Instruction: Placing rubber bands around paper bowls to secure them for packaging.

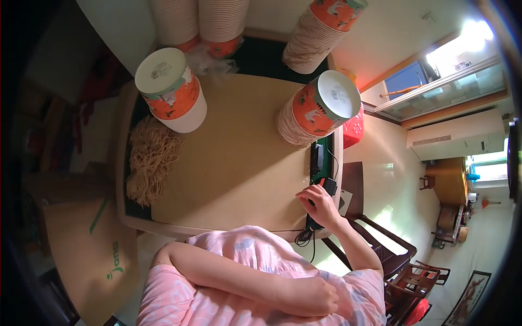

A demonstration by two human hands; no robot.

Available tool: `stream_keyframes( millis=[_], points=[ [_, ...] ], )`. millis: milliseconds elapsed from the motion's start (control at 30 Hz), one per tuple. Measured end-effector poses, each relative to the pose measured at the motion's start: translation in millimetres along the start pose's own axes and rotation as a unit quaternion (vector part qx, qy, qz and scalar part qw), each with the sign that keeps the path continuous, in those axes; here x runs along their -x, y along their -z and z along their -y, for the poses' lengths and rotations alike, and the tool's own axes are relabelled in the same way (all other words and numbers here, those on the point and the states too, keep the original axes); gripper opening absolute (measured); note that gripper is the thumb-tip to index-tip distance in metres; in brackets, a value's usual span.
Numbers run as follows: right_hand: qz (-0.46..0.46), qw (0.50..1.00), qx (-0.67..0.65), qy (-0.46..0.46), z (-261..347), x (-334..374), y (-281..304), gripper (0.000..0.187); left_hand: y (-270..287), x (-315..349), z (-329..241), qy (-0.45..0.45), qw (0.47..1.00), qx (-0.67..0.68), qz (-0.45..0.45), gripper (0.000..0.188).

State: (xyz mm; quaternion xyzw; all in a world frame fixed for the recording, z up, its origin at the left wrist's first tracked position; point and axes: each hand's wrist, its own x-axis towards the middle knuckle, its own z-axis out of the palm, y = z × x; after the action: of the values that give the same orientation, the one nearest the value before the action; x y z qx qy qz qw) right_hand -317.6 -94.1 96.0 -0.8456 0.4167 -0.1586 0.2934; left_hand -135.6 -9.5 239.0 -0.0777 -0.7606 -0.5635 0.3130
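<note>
My right hand rests at the right edge of the tan tabletop, fingers loosely bent and apart, with nothing visible between them. Close beyond it lies a small black device with an orange part. My left arm crosses my lap, and my left hand is curled on the pink patterned dress; its fingertips are hidden. An upside-down stack of orange and green printed paper tubs stands beyond my right hand. A similar stack stands at the far left, beside a heap of thin beige strands.
Tall stacks of paper tubs stand at the back, near crumpled clear plastic; another stack leans back right. Dark cables hang at the near right corner. A cardboard box is at left, a wooden chair at right.
</note>
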Motion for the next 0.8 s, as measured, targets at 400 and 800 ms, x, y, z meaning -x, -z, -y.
stream_keyframes(
  millis=[400, 800],
  points=[
    [0.038, 0.999, -0.012, 0.005, 7.9, -12.2, -2.6, 0.012, -20.3, 3.3, 16.6, -0.003, 0.983, -0.12, -0.136, 0.009],
    [0.107, 0.994, -0.032, 0.003, 24.0, -24.4, -12.8, 0.011, 20.2, 53.5, 21.0, 0.141, 0.958, -0.138, -0.21, 0.02]
  ],
)
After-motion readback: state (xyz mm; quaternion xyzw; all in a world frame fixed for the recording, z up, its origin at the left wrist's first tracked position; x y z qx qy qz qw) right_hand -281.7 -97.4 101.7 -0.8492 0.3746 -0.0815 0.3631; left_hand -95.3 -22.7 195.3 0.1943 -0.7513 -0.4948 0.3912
